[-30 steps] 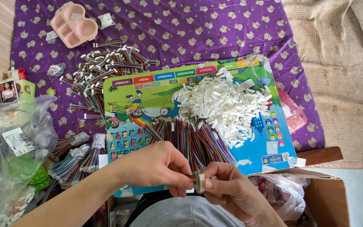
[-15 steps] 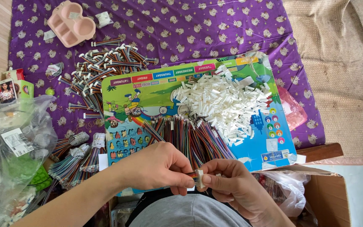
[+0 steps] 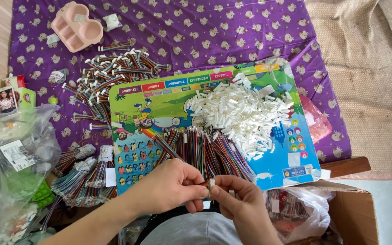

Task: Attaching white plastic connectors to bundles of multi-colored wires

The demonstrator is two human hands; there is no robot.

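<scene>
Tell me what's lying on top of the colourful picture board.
On the picture board lie a heap of white plastic connectors and a spread of multicoloured wire bundles. The board's print beneath them is hidden.

A pink moulded plastic tray point(image 3: 76, 28) lies upper left on the purple patterned cloth point(image 3: 196, 27). Crumpled clear plastic bags point(image 3: 12, 149) fill the left edge; a brown cardboard box point(image 3: 352, 213) sits lower right.
</scene>
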